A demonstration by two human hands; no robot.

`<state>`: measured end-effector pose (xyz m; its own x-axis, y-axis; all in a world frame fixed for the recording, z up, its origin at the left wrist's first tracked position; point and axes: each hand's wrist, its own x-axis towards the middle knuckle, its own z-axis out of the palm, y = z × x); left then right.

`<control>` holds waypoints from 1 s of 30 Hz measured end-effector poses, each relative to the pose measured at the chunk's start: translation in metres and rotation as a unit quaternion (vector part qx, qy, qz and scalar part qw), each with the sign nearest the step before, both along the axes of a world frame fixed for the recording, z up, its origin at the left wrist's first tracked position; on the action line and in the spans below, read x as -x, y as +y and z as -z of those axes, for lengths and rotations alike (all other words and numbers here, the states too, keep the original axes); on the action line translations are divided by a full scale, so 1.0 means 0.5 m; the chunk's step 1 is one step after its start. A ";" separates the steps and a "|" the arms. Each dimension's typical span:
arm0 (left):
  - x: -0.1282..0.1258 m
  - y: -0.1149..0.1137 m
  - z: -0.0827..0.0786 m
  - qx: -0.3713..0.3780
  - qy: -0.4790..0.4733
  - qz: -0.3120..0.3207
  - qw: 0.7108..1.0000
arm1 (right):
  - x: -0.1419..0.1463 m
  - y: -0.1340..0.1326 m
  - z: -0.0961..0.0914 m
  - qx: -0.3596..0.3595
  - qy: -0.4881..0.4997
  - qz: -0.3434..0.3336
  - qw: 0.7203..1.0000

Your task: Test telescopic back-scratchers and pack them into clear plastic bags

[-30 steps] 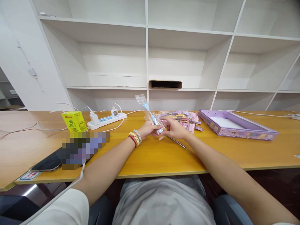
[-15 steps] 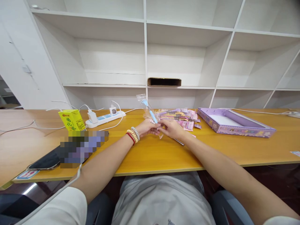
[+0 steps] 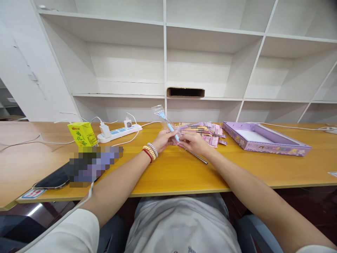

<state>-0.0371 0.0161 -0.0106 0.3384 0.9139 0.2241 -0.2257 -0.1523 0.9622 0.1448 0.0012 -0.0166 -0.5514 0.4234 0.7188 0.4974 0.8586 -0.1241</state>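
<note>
Held in front of me above the table is a light blue back scratcher [image 3: 173,133] with a claw-shaped head, inside a clear plastic bag [image 3: 157,108]. My left hand [image 3: 164,139] is closed around the bag and the scratcher's shaft from the left. From the right, my right hand [image 3: 194,141] pinches the bag near the blue handle's lower end. Below my right hand a thin silver rod [image 3: 200,159] slants to the right; whether it joins the scratcher is hidden. Just behind my hands lies a pile of pink and purple packets [image 3: 210,130].
A shallow purple tray-like box [image 3: 273,150] lies to the right. On the left are a yellow drink carton [image 3: 83,134], a white power strip [image 3: 121,132] with cables, and a dark phone [image 3: 54,177]. White shelves [image 3: 126,66] with a cardboard box [image 3: 185,92] rise behind the table.
The scratcher has shifted slightly down and right between my hands, and its handle end now shows between my fingers. My right hand has moved slightly right.
</note>
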 end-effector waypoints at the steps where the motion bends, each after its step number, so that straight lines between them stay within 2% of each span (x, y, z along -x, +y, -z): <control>1: -0.001 0.001 0.000 -0.004 0.007 -0.007 1.000 | -0.001 -0.002 -0.002 0.002 -0.004 -0.011 1.000; 4: -0.001 0.004 0.000 -0.007 0.003 -0.031 0.999 | -0.005 -0.011 -0.011 0.037 -0.013 -0.042 0.998; 7: 0.011 0.015 0.001 0.011 -0.037 -0.068 0.997 | -0.012 -0.022 -0.022 0.108 -0.021 -0.049 0.993; 10: 0.030 0.029 0.002 0.024 -0.044 -0.075 0.996 | -0.017 -0.025 -0.027 0.150 -0.030 -0.059 0.987; 14: 0.039 0.036 0.005 0.024 -0.036 -0.071 0.997 | -0.015 -0.013 -0.019 0.127 -0.051 -0.057 0.989; 19: 0.015 0.026 0.012 0.008 -0.019 -0.071 0.997 | -0.012 -0.006 -0.015 0.072 -0.032 -0.050 0.996; 22: 0.003 0.018 0.014 -0.014 0.009 -0.051 0.999 | -0.012 -0.009 -0.019 0.055 -0.002 -0.053 0.997; 25: -0.003 0.009 0.013 -0.025 0.044 -0.018 0.999 | -0.010 -0.008 -0.018 0.076 -0.001 -0.058 0.995; 28: -0.004 0.001 0.012 -0.027 0.065 0.042 0.997 | -0.007 -0.004 -0.011 0.110 -0.022 -0.034 0.993; 30: -0.004 -0.002 0.013 -0.026 0.067 0.079 0.994 | -0.007 0.000 -0.007 0.108 -0.026 -0.011 0.994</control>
<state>-0.0351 0.0150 -0.0168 0.5074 0.8349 0.2135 -0.1210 -0.1762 0.9769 0.1481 0.0010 -0.0132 -0.5958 0.5519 0.5835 0.4892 0.8256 -0.2813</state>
